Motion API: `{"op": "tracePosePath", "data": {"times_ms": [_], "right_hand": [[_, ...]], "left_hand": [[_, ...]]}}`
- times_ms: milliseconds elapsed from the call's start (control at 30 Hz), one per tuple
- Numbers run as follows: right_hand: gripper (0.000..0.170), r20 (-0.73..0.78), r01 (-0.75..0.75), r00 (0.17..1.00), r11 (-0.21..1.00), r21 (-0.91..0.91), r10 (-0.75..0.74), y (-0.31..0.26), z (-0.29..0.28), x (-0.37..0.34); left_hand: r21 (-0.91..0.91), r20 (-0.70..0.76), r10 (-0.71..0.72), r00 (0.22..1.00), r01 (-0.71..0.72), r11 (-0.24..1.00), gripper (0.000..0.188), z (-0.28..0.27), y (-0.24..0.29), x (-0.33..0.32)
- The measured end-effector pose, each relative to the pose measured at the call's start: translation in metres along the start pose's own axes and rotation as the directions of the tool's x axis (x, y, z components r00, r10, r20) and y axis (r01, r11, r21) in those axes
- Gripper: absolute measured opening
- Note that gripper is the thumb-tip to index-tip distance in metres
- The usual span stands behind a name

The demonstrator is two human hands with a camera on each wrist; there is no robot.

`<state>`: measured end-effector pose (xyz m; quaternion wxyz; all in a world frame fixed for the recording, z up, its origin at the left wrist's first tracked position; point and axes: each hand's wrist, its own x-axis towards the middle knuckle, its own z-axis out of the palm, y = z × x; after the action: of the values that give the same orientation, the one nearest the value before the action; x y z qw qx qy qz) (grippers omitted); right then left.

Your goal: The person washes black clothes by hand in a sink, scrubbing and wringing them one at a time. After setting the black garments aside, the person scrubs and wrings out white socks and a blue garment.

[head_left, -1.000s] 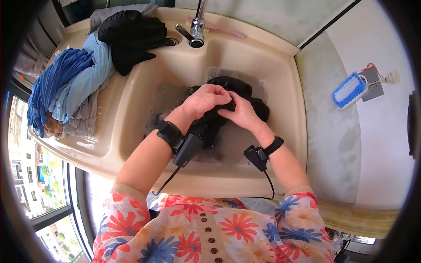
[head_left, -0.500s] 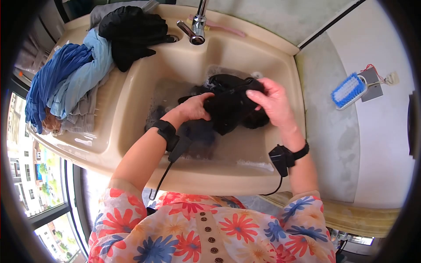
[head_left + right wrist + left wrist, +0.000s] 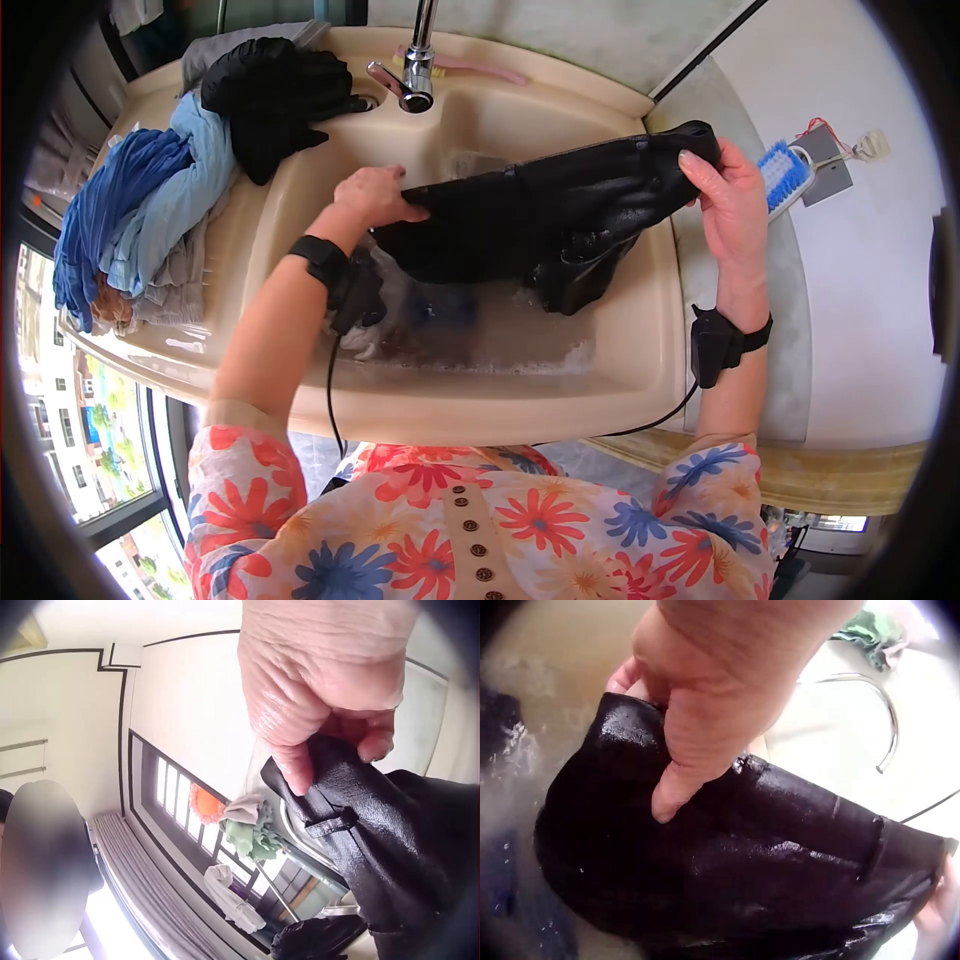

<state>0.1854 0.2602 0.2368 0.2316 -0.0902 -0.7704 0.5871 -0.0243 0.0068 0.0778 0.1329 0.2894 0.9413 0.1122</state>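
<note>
The left hand [image 3: 372, 196] and right hand [image 3: 738, 205] are pinching 1 black garment [image 3: 530, 210] by 2 ends of its waistband [image 3: 590, 158], above the sink [image 3: 480, 410]. Wet and soft, it is probably hanging heavy, slippery; the band is offering the firmest hold. Murky water [image 3: 500, 345] is covering seemingly blue cloth [image 3: 443, 306].

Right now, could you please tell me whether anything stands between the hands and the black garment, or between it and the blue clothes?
Nothing separates them: the left hand and right hand grip the black garment directly. Towards the blue clothes, the left hand and the basin's left rim stand between.
</note>
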Motion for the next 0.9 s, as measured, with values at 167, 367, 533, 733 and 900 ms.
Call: {"op": "tracePosePath", "data": {"times_ms": [167,367,533,733,900], "right_hand": [[0.017,-0.113,0.044,0.993,0.999,-0.023,-0.046,-0.005,-0.016,0.015],[0.028,-0.143,0.010,0.990,0.976,0.219,0.022,-0.014,-0.004,0.020],[0.031,0.046,-0.183,0.983,0.956,0.228,0.177,0.048,0.034,0.027],[0.024,0.295,-0.193,0.934,0.979,-0.063,0.203,0.080,0.144,0.012],[0.023,0.301,-0.328,0.908,0.941,0.080,0.291,0.090,0.163,0.018]], "left_hand": [[0.207,-0.068,0.034,0.997,-0.019,0.978,0.043,-0.085,-0.002,-0.013],[0.103,-0.390,0.146,0.909,-0.114,0.988,0.029,-0.152,-0.022,-0.051],[0.209,-0.010,0.088,0.996,-0.084,0.974,0.029,-0.097,-0.055,-0.065],[-0.568,0.007,0.294,0.956,-0.238,0.788,0.041,-0.010,0.009,-0.071],[-0.661,0.008,0.318,0.948,-0.233,0.713,0.046,0.041,0.019,-0.053]]}}
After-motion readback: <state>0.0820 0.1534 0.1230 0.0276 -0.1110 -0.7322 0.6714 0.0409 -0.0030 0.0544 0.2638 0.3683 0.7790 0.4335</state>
